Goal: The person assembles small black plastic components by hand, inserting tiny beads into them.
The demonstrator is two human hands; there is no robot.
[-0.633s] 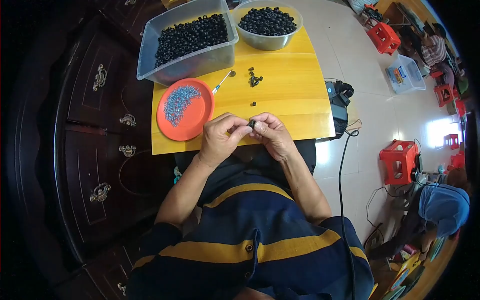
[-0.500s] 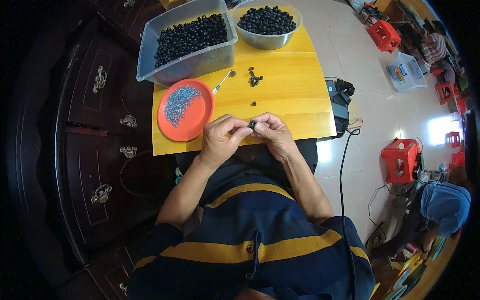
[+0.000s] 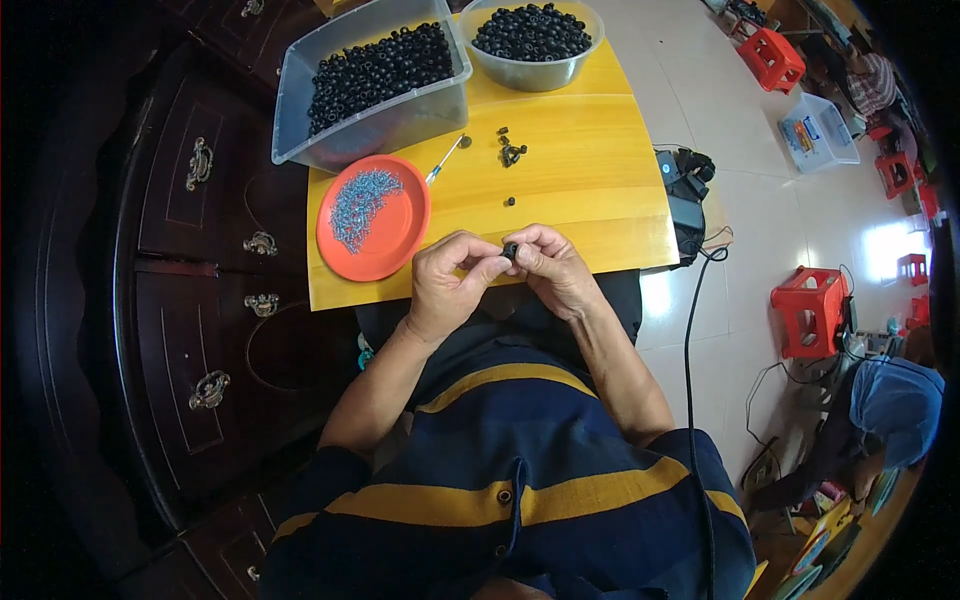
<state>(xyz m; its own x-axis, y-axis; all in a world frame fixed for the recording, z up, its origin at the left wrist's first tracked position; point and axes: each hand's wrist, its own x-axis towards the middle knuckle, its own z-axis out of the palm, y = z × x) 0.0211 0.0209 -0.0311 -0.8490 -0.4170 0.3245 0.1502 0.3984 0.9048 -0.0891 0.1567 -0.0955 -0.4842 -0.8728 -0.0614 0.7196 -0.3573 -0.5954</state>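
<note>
Black and glossy, one small ring-like piece point(image 3: 510, 251) sits above the near edge of the table, pinched from both sides by fingertips. We find the left hand point(image 3: 447, 283) and the right hand point(image 3: 560, 275) nearly together, each with thumb and forefinger closed on it. Against the earlier frames, we note the same grip; the whole view has shifted slightly — table and stools alike — while the loose items keep their places.

On the yellow wood-grain table point(image 3: 590, 170) we record a grey translucent bin point(image 3: 400, 125) and a round clear tub point(image 3: 530, 75), both holding many black pieces. A red plate point(image 3: 395, 238) carries small bluish metallic parts point(image 3: 358, 205); a slim tool point(image 3: 446, 160) lies just beside it. A little cluster of black parts point(image 3: 512, 155) and a single black part point(image 3: 511, 202) rest on the bare wood.

To the left stands a dark carved cabinet point(image 3: 180, 340); to the right, on pale tiles, we observe a red stool point(image 3: 808, 310) and a co-worker in blue point(image 3: 895, 405).
</note>
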